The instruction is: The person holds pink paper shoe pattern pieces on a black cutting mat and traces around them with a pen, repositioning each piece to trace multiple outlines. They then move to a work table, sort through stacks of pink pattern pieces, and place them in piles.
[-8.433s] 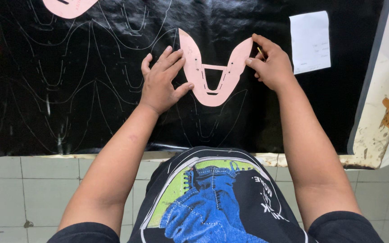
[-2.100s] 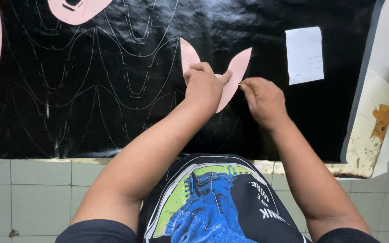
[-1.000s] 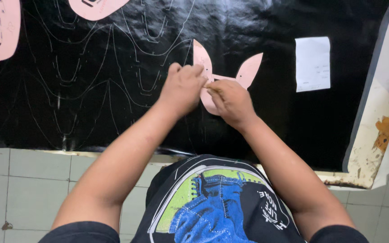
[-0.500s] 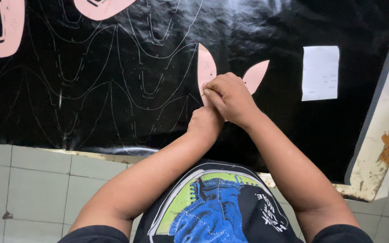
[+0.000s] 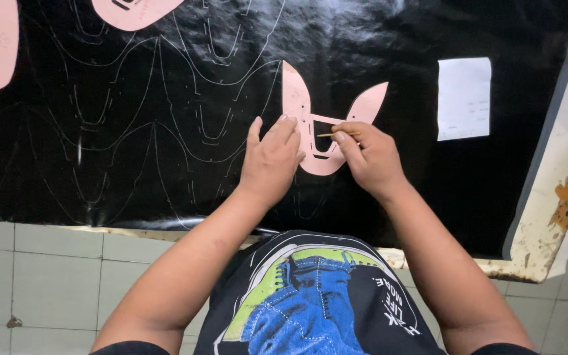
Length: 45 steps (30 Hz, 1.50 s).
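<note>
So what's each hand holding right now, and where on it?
Right hand pinches a thin marking stick near its rear end; left hand presses flat on the pink template.

Bare black sheet (image 5: 165, 79) flanks template (image 5: 310, 125); white paper (image 5: 465, 98) seemingly right.

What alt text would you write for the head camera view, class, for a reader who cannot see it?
A person's left hand presses a pink U-shaped template flat on a black sheet covered in traced outlines, while the right hand holds a thin stylus against it. A white paper slip lies to the right.
</note>
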Each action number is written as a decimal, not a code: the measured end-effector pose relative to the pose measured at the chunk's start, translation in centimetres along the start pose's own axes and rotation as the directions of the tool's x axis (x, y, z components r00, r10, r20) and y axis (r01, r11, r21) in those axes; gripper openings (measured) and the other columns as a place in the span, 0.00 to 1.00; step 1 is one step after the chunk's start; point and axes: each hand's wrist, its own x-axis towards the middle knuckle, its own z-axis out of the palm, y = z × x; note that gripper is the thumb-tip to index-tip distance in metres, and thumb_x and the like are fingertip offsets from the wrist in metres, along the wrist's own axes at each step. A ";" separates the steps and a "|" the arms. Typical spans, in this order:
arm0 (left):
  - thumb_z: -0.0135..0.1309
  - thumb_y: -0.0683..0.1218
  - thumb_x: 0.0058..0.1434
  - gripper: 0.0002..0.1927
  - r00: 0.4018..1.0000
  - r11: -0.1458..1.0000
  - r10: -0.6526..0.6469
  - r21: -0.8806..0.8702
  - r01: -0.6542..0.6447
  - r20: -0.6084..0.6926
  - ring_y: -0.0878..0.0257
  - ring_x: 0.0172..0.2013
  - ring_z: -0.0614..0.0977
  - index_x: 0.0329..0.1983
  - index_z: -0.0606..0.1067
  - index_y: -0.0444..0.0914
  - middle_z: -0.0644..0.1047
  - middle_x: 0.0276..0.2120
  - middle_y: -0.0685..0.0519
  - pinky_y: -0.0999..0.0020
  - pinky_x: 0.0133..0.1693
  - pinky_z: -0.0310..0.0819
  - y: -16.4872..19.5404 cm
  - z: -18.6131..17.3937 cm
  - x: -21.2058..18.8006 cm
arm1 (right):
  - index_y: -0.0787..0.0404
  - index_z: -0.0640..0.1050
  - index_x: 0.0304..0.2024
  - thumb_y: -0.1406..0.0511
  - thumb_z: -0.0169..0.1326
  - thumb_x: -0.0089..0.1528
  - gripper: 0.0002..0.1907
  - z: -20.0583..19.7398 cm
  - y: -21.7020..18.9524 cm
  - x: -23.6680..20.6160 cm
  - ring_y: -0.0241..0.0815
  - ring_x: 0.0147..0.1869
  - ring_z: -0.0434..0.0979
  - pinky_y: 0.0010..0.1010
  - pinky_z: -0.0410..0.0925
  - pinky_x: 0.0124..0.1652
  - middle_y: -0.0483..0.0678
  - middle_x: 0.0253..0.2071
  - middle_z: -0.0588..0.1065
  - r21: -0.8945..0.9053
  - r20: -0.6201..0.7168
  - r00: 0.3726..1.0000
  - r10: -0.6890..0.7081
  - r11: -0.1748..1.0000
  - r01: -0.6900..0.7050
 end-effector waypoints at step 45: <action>0.62 0.53 0.57 0.22 0.998 0.996 0.028 0.083 -0.033 0.060 0.53 0.66 0.69 0.52 0.77 0.39 0.69 0.66 0.47 0.37 0.62 0.55 -0.3 -0.4 2.1 | 0.64 0.81 0.42 0.69 0.59 0.66 0.04 0.6 -1.1 -0.2 0.50 0.43 0.81 0.35 0.73 0.43 0.51 0.39 0.80 -0.190 0.026 0.951 -0.307 0.933 0.306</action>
